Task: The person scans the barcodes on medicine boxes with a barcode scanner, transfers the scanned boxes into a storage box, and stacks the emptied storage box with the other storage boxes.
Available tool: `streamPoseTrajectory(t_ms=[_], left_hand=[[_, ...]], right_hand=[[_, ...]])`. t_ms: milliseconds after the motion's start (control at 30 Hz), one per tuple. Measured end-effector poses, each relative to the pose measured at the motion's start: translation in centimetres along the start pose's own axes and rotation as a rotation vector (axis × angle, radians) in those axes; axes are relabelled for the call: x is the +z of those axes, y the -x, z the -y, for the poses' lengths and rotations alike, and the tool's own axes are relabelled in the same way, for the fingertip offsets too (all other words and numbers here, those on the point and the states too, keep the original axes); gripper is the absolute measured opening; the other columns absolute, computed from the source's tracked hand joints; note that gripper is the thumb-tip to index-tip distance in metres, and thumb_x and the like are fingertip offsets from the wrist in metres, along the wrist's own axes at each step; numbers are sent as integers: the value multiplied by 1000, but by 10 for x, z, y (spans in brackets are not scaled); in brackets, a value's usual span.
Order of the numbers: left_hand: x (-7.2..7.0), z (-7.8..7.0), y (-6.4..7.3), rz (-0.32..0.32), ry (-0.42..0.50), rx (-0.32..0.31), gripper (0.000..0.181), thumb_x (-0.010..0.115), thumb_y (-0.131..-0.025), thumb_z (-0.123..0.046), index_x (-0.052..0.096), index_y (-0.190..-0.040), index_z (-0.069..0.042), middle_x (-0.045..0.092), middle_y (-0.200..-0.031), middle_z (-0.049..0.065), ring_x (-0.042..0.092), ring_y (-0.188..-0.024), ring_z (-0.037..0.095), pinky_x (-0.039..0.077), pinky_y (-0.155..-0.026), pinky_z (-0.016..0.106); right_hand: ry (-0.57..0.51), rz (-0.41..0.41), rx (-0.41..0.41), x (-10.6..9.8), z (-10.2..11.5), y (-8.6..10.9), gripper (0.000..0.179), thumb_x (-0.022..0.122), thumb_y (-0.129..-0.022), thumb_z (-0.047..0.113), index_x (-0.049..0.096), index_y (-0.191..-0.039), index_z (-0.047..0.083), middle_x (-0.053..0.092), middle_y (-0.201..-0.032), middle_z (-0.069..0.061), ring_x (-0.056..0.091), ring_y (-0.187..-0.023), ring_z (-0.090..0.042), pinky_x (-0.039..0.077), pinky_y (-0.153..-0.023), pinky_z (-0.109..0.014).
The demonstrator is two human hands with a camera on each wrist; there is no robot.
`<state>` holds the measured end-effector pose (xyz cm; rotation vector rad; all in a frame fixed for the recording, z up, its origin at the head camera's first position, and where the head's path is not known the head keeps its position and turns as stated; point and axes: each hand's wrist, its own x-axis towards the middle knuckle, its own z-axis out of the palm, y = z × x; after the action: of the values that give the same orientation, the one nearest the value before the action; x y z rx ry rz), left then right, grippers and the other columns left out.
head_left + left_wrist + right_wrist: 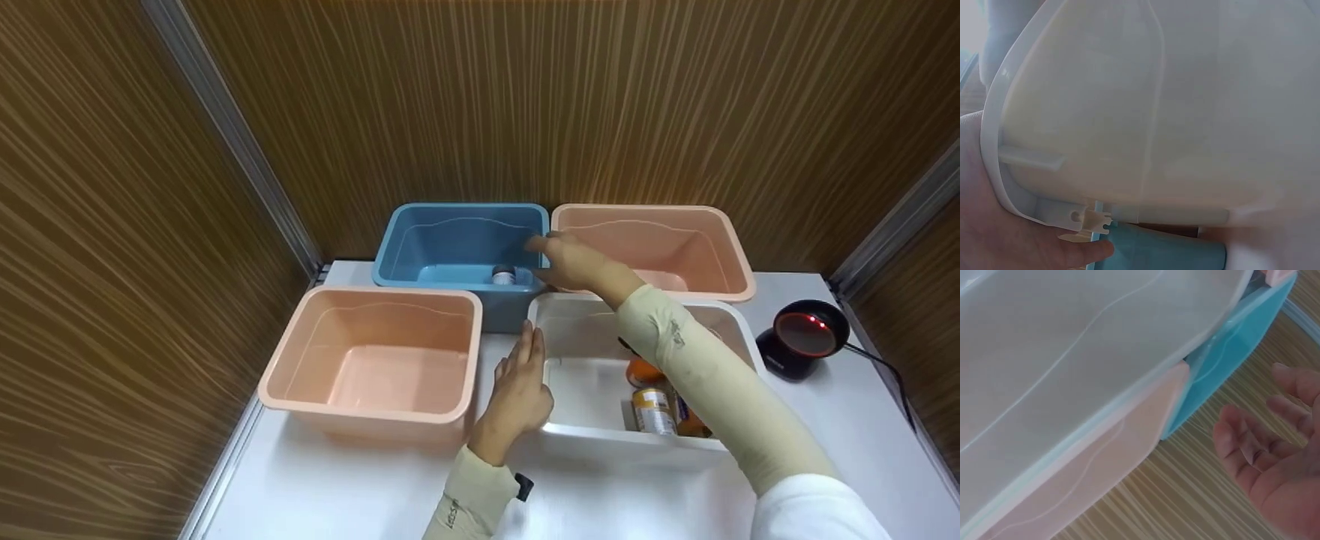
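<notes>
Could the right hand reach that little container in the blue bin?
Probably yes: the right hand is at the edge of the open blue bin, and nothing covers the little container.

Black scanner [808,337], lit red, on white tabletop [300,480]; wood-grain panels [450,105] behind; metal corner strips [232,127]

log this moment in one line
right hand: empty, at blue bin | left hand: at left side of white bin | blue bin: container inside

The hands [517,397] [577,262] are bare. Cream sleeves [720,390] with dark script lettering [677,334] cover both forearms [757,427]; a white sleeve [814,510] shows near right, and a small black block [524,487] juts from the left cuff [487,474].
</notes>
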<state>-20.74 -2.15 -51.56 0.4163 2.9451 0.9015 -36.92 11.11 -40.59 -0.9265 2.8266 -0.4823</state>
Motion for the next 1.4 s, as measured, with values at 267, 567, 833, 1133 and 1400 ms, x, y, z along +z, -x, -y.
streamPoseTrajectory(t_ms=[267, 567, 833, 1133, 1400], left_hand=[[-1, 3, -4, 24, 16, -4, 77, 51, -93, -2, 15, -162, -3, -1, -169, 8, 13, -153, 24, 20, -117, 54], [-3, 8, -6, 24, 18, 0, 76, 52, -95, -4, 16, -161, -3, -2, -169, 8, 13, -153, 26, 19, -117, 53], [-2, 7, -6, 20, 48, -2, 77, 51, -93, -3, 16, -161, -2, -2, -170, 7, 12, -153, 26, 19, -117, 54], [-3, 6, -5, 20, 71, 3, 76, 49, -93, -2, 15, -161, -3, -3, -169, 7, 11, -153, 24, 17, -118, 54], [-3, 7, -5, 22, 69, 3, 77, 50, -93, -2, 15, -161, -3, -2, -169, 8, 11, -153, 24, 17, -118, 53]], right_hand=[[-35, -4, -40, -11, -7, 42, 50, 74, -92, 10, 58, -139, 3, 60, -132, -23, 61, -115, -38, 50, -96, -51], [-6, -63, -63, -22, -20, 84, 50, 77, -90, 10, 61, -137, 6, 63, -132, -16, 64, -112, -35, 53, -91, -48], [-10, -75, -19, -25, -29, 113, 47, 75, -91, 11, 60, -136, 8, 64, -128, -16, 64, -111, -36, 52, -92, -51], [-21, -46, 62, -19, -46, 136, 46, 71, -94, 12, 59, -138, 8, 62, -128, -19, 60, -113, -37, 48, -96, -56], [-6, -32, 78, -5, -63, 142, 35, 72, -91, 7, 67, -125, 2, 66, -115, -18, 60, -102, -35, 49, -94, -54]])
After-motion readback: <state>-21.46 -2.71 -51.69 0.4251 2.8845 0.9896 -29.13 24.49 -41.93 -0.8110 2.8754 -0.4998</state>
